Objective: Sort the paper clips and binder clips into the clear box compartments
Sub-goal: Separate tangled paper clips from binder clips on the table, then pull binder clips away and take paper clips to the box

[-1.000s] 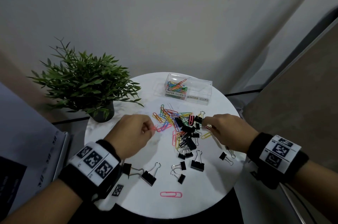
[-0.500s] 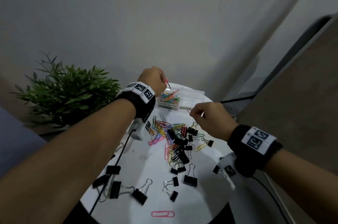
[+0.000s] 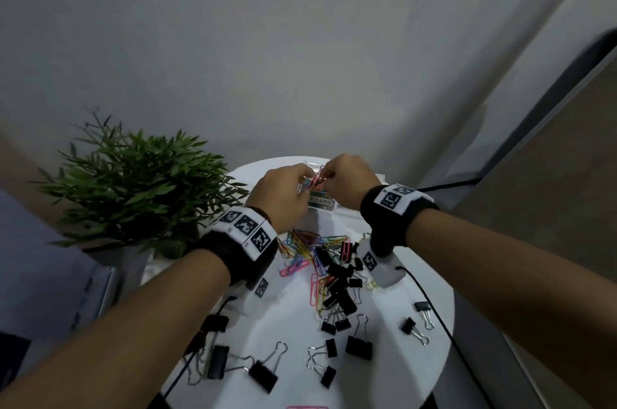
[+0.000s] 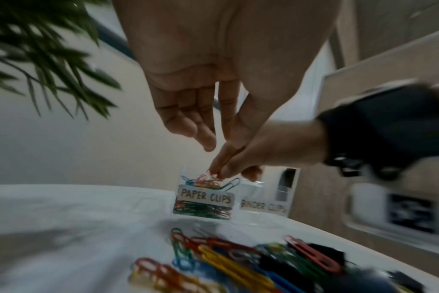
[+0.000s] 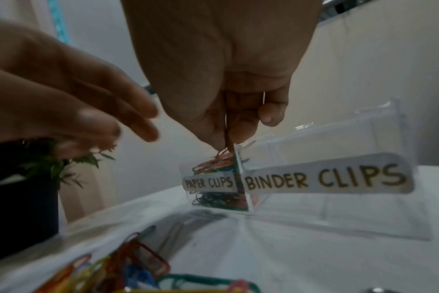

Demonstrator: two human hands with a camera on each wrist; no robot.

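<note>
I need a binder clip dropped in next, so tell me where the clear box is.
In the head view the clear box sits at the table's far edge, right of the plant, mostly hidden under both hands; the clip pile lies just nearer.

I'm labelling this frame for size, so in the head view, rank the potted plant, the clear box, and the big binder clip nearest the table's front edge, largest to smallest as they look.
1. potted plant
2. clear box, mostly hidden by the hands, so unsure
3. binder clip, nearer the camera, so its rank against the box is uncertain

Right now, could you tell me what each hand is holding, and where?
The right hand pinches a paper clip by its upper end, above the paper-clip compartment. The left hand holds nothing.
</note>
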